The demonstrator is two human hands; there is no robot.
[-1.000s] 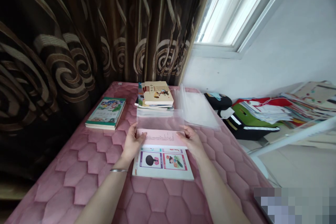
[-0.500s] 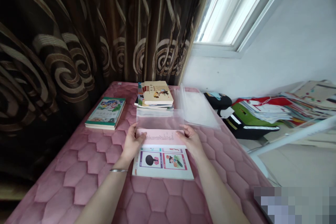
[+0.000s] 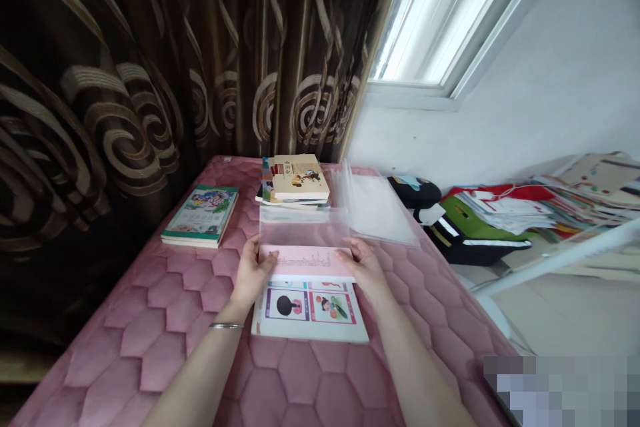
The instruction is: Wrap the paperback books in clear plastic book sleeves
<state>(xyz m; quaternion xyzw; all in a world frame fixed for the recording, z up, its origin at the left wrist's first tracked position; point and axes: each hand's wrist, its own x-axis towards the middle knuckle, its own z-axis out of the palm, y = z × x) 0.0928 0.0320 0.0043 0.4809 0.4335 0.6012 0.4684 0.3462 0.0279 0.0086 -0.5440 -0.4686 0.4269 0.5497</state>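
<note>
An open book (image 3: 310, 320) lies on the pink quilted surface in front of me, its lower page showing colourful picture cards. Its pink cover flap (image 3: 307, 265), printed with small text, is folded over the upper part. My left hand (image 3: 254, 270) grips the flap's left edge, thumb on top. At the right edge, my right hand (image 3: 366, 270) holds it the same way. A clear plastic book cover (image 3: 305, 230) extends beyond the flap, away from me; how far it wraps the book is hidden by the flap and fingers.
Behind stands a stack of books (image 3: 300, 179). Green-edged books (image 3: 201, 215) lie at the left, clear plastic sheets (image 3: 377, 207) at the back right. Beyond the right edge are a green and black bag (image 3: 475, 233), piled papers (image 3: 515, 213) and a white rail (image 3: 560, 260). A patterned curtain (image 3: 200, 80) hangs behind.
</note>
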